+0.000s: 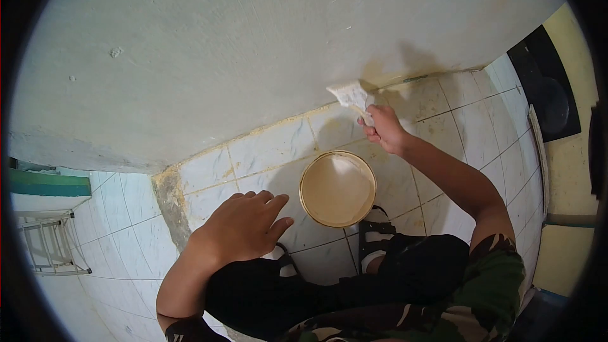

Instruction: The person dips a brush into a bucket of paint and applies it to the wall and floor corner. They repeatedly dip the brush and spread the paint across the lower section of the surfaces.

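Closest in, a camouflage-patterned sleeve and the folded knees of a pair of black trousers fill the bottom of the view, the person crouched low over the floor. The left hand lies palm down on the nearer knee, fingers loosely spread and slightly curled, thumb out to the side; it grips nothing and only rests on the dark cloth. Just past the knees a black-and-white strapped sandal stands on the white marbled floor tiles, its toe touching or nearly touching the round open bucket of cream-coloured paste. The bucket sits upright on the tiles between the two arms, its surface smooth and filled close to the brim. Beyond the bucket the bare right forearm reaches out to the right hand, which is closed in a fist around the handle of a wide flat scraper caked in white paste. The blade is tilted and pressed at the foot of the pale rough plastered wall, just above the yellowish seam where wall and tiles meet. Far off to the left stand a white metal frame and a green ledge; far right, a black panel lies against a yellow surface.
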A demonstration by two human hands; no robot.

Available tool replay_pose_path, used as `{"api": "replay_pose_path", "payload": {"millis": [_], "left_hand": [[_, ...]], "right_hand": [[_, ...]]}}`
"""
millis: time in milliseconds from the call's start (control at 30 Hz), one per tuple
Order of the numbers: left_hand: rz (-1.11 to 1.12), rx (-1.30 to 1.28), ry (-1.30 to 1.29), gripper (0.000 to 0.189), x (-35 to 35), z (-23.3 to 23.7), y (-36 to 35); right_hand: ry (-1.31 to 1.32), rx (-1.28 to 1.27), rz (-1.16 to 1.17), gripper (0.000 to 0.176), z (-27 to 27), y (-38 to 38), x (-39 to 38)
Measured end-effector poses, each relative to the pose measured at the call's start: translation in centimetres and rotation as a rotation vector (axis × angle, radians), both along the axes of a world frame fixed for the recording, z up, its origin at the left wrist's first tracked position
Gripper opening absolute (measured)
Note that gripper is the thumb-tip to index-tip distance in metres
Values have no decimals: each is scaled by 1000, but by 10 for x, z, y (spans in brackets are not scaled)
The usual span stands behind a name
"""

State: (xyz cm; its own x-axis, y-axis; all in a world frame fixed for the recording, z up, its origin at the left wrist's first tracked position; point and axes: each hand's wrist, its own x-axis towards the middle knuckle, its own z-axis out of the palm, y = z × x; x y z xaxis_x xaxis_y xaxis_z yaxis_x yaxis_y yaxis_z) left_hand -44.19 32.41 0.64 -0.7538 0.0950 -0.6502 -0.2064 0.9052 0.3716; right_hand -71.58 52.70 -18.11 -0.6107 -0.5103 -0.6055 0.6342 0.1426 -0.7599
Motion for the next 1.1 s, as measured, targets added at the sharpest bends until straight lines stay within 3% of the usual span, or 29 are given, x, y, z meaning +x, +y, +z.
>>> {"api": "replay_pose_path", "payload": {"millis": [100, 233, 433, 533, 667, 733, 833, 933, 1100], "left_hand": [[3, 41, 172, 43, 9, -8, -1], [21, 32, 140, 44, 6, -10, 2], [6, 13, 139, 44, 5, -7, 2], [-6, 4, 31, 50, 3, 1, 2], [5, -7, -8, 50, 1, 4, 1], [4, -9, -4, 50, 3, 3, 2], [5, 31, 142, 43, 8, -7, 2], [-1, 18, 139, 44, 7, -8, 4], [-2, 34, 169, 44, 10, -5, 3]], "right_hand": [[-33, 153, -12, 22, -42, -8, 1], [-113, 209, -72, 21, -91, -39, -12], [-210, 73, -211, 20, -54, -52, -20], [-198, -134, -76, 20, -29, -23, -23], [-178, -76, -66, 21, -30, -6, -9], [-184, 135, -68, 21, -45, -11, -5], [-157, 210, -29, 21, -80, -32, -10], [-189, 150, -105, 20, -94, -54, -20], [-162, 15, -59, 20, -38, -35, -18]]}}
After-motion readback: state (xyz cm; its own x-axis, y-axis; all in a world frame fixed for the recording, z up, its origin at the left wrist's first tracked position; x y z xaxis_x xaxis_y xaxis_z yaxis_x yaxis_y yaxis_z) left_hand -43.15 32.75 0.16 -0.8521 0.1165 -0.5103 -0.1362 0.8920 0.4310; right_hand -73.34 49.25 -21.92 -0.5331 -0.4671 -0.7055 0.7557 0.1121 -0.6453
